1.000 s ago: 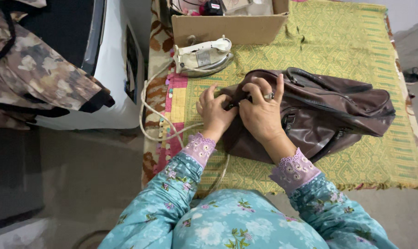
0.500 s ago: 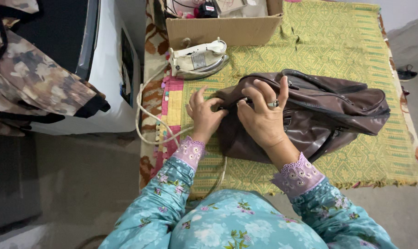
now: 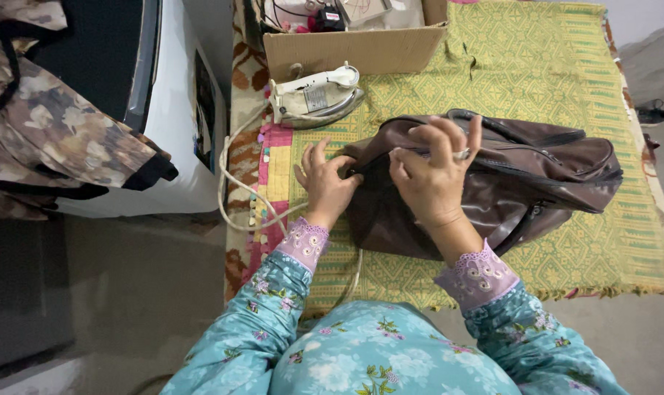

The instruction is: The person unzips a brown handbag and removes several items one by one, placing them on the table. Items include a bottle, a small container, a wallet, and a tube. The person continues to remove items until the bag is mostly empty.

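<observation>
One surface (image 3: 566, 66), covered by a green-and-yellow patterned cloth with a pink and brown border along its left edge.

One white appliance (image 3: 174, 110) stands off the left edge, with one camouflage-patterned garment (image 3: 54, 132) draped over its top.

One brown leather bag (image 3: 537, 175) lies on its side across the middle of the surface, nearer the front edge, with its strap looped along the upper side.

One open cardboard box (image 3: 354, 45) sits at the back-left corner (contents partly cut off by the frame; small items and wires, not countable).

One white clothes iron (image 3: 316, 93) rests just in front of the box, near the left edge; its single white cord (image 3: 233, 194) trails down over that edge.

Two hands, both on the left end of the bag.
- Right hand (image 3: 434, 179): thumb and forefinger pinched narrowly on the bag's top seam, other fingers raised; one ring (image 3: 462, 154) on it. Whether a zip pull is in the grip, cannot tell.
- Left hand (image 3: 324, 183): fingers curled, pressing and holding the bag's end corner against the cloth.
</observation>
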